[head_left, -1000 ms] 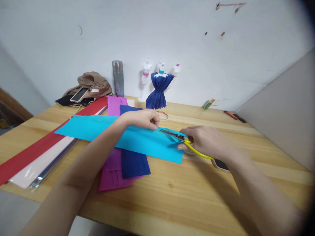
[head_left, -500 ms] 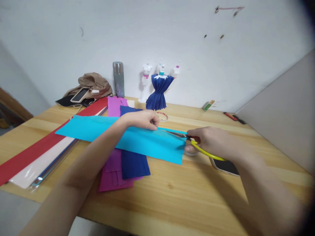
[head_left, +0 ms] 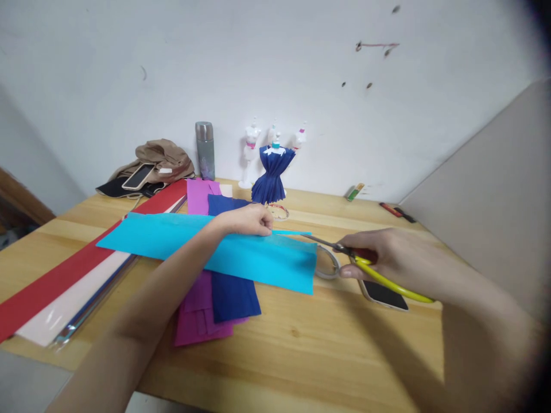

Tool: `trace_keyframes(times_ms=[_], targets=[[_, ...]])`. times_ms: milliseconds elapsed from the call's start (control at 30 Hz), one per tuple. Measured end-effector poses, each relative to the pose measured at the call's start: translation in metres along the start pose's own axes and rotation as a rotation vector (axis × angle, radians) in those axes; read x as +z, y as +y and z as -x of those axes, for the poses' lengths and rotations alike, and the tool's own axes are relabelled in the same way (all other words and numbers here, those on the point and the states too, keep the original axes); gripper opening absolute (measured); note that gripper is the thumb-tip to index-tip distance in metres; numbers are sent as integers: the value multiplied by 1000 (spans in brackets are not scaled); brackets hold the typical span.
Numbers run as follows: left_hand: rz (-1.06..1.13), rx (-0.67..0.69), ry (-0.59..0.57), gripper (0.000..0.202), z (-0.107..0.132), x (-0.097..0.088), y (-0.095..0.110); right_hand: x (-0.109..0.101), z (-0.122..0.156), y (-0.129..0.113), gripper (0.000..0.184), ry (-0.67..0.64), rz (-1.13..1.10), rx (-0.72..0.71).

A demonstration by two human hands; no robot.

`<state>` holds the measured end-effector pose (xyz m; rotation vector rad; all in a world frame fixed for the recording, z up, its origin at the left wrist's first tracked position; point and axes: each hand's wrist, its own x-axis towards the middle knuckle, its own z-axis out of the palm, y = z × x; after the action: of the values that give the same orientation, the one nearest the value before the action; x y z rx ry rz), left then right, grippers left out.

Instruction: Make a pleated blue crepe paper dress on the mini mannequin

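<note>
My left hand [head_left: 248, 219] is closed on the upper edge of a long sheet of turquoise crepe paper [head_left: 262, 258]. A narrow turquoise strip sticks out to the right from under its fingers, parted from the sheet's right end. My right hand [head_left: 379, 252] grips yellow-handled scissors [head_left: 344, 250], whose blades point left, their tips by the end of that strip. Beneath the turquoise sheet lie a dark blue paper piece [head_left: 235, 295] and magenta paper pieces [head_left: 198, 318]. A roll of tape [head_left: 337, 265] lies between the sheet and my right hand.
Behind stand small white mannequins [head_left: 251, 137] and one in a pleated blue paper dress [head_left: 273, 175]. A flask [head_left: 205, 152], brown cloth [head_left: 166, 158] and phone [head_left: 138, 176] sit back left. Red paper [head_left: 64, 275] runs along the left; another phone [head_left: 385, 294] lies right.
My right hand has drawn the scissors back to the right, out of the turquoise paper, so the cut strip and the tape roll now show. My left hand stays on the sheet.
</note>
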<state>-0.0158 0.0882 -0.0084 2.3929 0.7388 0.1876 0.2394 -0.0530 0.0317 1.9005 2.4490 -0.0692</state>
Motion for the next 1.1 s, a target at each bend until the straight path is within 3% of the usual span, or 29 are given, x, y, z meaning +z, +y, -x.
trace_keyframes(times_ms=[100,300,600,1100], targets=[[31,15,9,10,0,1,0,1,-12,-14,39,-84,-62,-36],[46,19,16,10,-1,1,-5,8,-29,-22,32,-102,-3,-21],[65,20,2,6,2,0,-2,-3,-42,-41,34,-158,38,0],[52,57,-4,9,-1,2,-8,5,-43,-31,32,-161,40,11]])
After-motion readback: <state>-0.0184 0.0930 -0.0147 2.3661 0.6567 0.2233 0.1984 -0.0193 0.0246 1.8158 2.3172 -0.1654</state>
